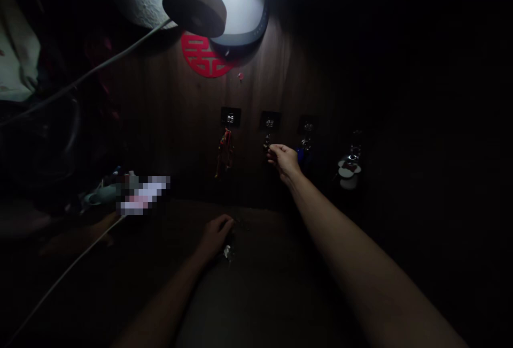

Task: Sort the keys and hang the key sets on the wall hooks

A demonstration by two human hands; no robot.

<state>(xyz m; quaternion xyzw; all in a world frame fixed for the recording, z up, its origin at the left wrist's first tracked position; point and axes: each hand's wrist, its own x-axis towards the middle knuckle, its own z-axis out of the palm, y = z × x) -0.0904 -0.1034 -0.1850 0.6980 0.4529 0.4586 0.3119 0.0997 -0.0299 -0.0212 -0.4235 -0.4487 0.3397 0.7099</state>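
My right hand (284, 161) is raised to the dark wooden panel, thumb and fingers pinched together just below the second metal hook (270, 122). A small shiny bit (267, 138) shows at its fingertips; what they grip is too dark to name. Lower down, my left hand (216, 233) has its fingers curled together near the dark surface. A small bunch of keys (227, 252) shows just beneath it; I cannot tell whether it hangs from the hand or lies there. Another dim, thin object (242, 224) is beside the fingertips.
Red knotted cord (225, 150) hangs at left. Blue-tagged keys (303, 153) and a white bow charm (349, 169) hang at right. Above are a lamp with a round disc (194, 5) and a red paper emblem (206, 58). Another person's hand (86, 236) is beside a pixelated, cabled object (144, 195).
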